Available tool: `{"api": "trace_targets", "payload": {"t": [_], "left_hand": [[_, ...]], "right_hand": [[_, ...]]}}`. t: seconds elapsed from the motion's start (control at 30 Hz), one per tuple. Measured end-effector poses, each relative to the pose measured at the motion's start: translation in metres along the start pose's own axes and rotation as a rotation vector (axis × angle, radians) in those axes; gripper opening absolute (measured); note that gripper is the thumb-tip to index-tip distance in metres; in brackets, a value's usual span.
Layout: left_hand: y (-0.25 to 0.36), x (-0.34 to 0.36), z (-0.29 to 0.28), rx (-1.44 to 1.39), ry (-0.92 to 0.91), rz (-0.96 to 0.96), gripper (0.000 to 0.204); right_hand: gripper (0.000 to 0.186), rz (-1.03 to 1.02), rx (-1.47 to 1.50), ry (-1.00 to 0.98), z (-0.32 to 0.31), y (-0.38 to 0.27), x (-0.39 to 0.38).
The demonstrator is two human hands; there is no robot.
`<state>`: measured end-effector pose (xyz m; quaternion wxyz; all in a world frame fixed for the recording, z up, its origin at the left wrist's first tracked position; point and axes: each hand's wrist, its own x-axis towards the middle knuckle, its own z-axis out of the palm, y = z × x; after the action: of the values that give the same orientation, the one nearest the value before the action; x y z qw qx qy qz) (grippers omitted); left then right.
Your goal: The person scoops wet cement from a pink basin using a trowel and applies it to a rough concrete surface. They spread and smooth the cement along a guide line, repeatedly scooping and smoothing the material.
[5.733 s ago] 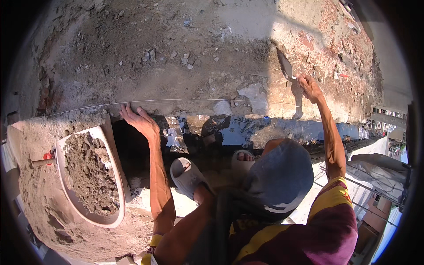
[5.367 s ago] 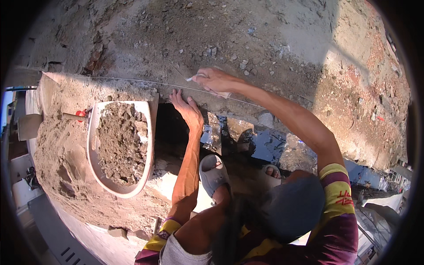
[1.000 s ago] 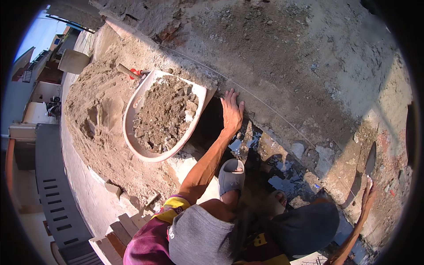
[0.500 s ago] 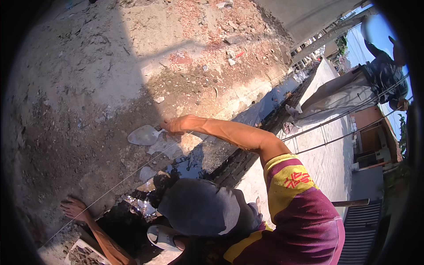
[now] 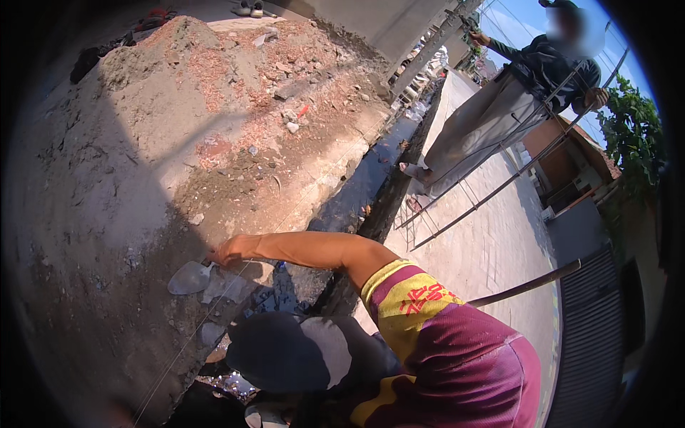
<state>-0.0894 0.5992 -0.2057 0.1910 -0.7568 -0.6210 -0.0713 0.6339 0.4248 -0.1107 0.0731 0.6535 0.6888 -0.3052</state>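
Note:
My right hand (image 5: 232,250) is closed at the handle end of a trowel, reaching across the ditch to the dirt bank. The trowel's pale, leaf-shaped blade (image 5: 189,279) lies low against grey soil; my fingers hide its handle. Beside the blade are flat, pale grey patches (image 5: 222,287). A thin taut string (image 5: 191,335) runs slantwise past my right wrist. Near the lower left rim, my left hand (image 5: 120,412) is only a dim, blurred shape by the string, so its fingers cannot be read. My bent knee in dark cloth (image 5: 285,353) covers part of the ditch.
A narrow ditch with dark water (image 5: 367,178) runs along the bank. On the pale pavement (image 5: 492,214), a co-worker (image 5: 514,100) stands gripping long steel bars (image 5: 492,182) with thin ties. A wooden pole (image 5: 531,282) slants behind my arm. Sandy rubble (image 5: 193,71) is heaped at far left.
The view has swung, bringing more of the co-worker and rubble into sight. My left hand is now lower, near the rim, and blurred. My right hand stays at the trowel.

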Motion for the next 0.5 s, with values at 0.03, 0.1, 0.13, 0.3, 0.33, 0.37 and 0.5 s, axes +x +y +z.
{"api": "trace_targets", "payload": {"t": [0.03,0.1,0.13,0.3,0.33,0.37,0.5], "left_hand": [[0.013,-0.005,0.003,-0.004,-0.010,0.023,0.064],[0.034,-0.013,0.012,-0.026,-0.025,0.065,0.063],[0.041,-0.016,0.017,-0.041,-0.024,0.087,0.063],[-0.009,-0.019,0.029,0.127,-0.011,0.118,0.062],[-0.024,-0.015,0.026,0.175,0.012,0.115,0.062],[-0.039,-0.018,0.021,0.217,0.036,0.115,0.062],[0.027,-0.075,0.007,-0.008,0.026,0.135,0.052]], "right_hand": [[0.033,-0.053,-0.030,0.085,0.013,0.012,-0.008],[0.034,-0.173,0.023,0.232,0.042,0.043,-0.031],[0.035,-0.251,0.097,0.297,0.049,0.064,-0.044],[0.046,0.048,0.008,-0.027,0.005,0.027,0.007],[0.047,0.054,0.030,-0.035,-0.011,0.016,0.018],[0.048,0.067,0.058,-0.051,-0.020,0.004,0.026],[0.048,0.169,0.125,-0.180,0.007,0.019,-0.002]]}}
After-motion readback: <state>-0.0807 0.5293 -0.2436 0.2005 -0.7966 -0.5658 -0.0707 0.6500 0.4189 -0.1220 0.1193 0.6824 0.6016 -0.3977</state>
